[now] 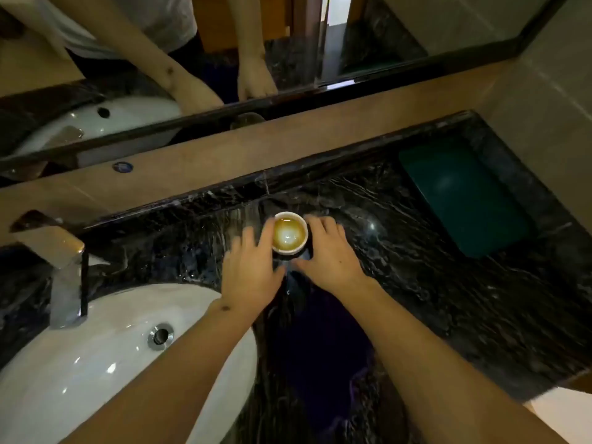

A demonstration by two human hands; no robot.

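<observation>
Cup (290, 233), small and white, stands upright on the black stone counter (416, 283), near its back edge. Inside the cup is something brown and shiny, with a bright spot of light in the middle.

The left hand (253, 274) is on the cup's left side. Its fingers are almost straight and spread, and the first finger lies against the cup's side. It does not wrap round the cup. The right hand (330, 254) is on the cup's right side, with bent fingers very close to the rim. The picture is blurry there, so no one can tell if this hand has hold of the cup. Both thumbs point in toward each other just below the cup.

The counter is dark with white streaks, and it looks shiny and wet. To the left, a big white sink (96, 379) is set into it, with a round metal drain (160, 336). A silver tap (64, 274) stands at the back of the sink. Far to the right, in the back corner, lies a dark green tray (464, 200).

Behind the counter runs a brown wall strip (288, 149) with a small round blue sticker (122, 167) on it. Above that hangs a mirror (400, 33) with a black edge. It shows the sink and the person's arms. A pale tiled wall (544, 107) closes the right side.
</observation>
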